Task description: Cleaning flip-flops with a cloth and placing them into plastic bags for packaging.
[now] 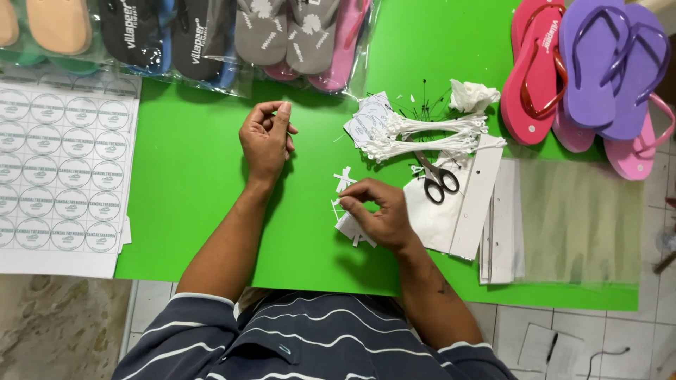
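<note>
head view: the right hand (377, 214) pinches a small white plastic tag fastener (343, 179) between thumb and fingertips, just above a few loose white paper tags (350, 226) lying on the green bench (204, 169) in the near middle. the left hand (266, 139) hovers to the left, fingers curled loosely toward the thumb, holding nothing that can be made out. the fastener looks very light, thin and springy, so it is likely to slip or flick away; a fingertip pinch near its crossbar seems the surest hold. just right lie a bundle of white fasteners (429, 135), black-handled scissors (436, 176) and white card strips (479, 204). far right sit loose flip-flops (605, 63); bagged flip-flops (211, 35) line the far edge, a sheet of round stickers (60, 162) the left.
</note>
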